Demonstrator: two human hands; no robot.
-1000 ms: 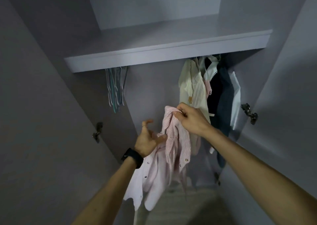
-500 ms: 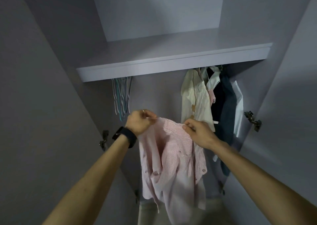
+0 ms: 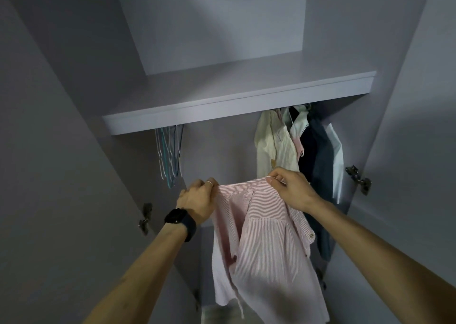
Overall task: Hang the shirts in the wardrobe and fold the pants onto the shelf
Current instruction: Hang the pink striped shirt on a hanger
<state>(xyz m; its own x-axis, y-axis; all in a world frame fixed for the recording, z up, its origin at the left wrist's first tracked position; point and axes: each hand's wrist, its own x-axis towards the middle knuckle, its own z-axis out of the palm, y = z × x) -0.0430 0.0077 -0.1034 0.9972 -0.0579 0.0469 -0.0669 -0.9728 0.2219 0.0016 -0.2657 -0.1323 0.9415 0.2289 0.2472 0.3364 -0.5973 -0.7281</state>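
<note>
A pink striped shirt (image 3: 264, 244) hangs spread between my two hands in front of the open wardrobe. My left hand (image 3: 197, 197), with a ring and a black watch on the wrist, grips its top edge on the left. My right hand (image 3: 290, 189) pinches the top edge on the right, near the collar. Under the wardrobe shelf (image 3: 237, 106), several shirts (image 3: 296, 146) hang at the right and a bunch of empty hangers (image 3: 169, 156) hangs at the left. The rail itself is hidden behind the shelf's front edge.
Both wardrobe doors stand open, with a hinge on the left door (image 3: 146, 217) and one on the right door (image 3: 357, 179). Between the empty hangers and the hung shirts the back wall shows bare.
My left hand has taken hold of the shirt's top edge. Both hands have moved apart and spread the bunched shirt out flat between them. The view has tilted up a little.
</note>
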